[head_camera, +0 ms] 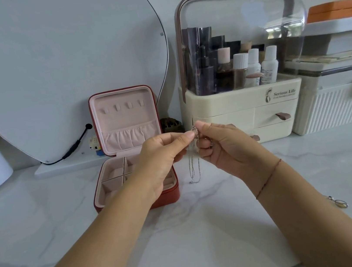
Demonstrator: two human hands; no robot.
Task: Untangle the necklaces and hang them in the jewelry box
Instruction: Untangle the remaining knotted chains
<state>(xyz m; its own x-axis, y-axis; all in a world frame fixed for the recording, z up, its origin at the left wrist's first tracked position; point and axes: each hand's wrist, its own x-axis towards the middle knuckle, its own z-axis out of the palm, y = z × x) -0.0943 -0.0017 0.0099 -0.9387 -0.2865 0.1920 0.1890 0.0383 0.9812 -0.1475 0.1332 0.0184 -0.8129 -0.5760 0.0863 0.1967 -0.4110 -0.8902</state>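
A tall mirror with a smooth, wavy outline leaned against the wall at the left, and a black cable curved along its lower edge. Just right of it, the jewelry box stood open on the white, grey-veined marble table. It was a rounded square case with a red outside and a soft pink lining. Its lid stood upright and carried a row of four small hooks, all bare, above a gathered pocket. The base was split into small compartments.

The left hand reached forward above the box's right edge, back of the hand up, with thumb and forefinger pressed together on the top of the necklaces. The right hand faced it closely. Its thumb and forefinger pinched the same tangle, and its other fingers were curled in. A thin red thread circled that wrist.

The fine silver chains hung in long, narrow loops between the hands, just right of the box. Whether their lowest point touched the table could not be told.

Behind the right hand stood a cream plastic organizer with drawers and a clear domed cover over its bottles. A white ribbed case stood further right. Another small chain with a pendant lay on the table beside the right forearm.
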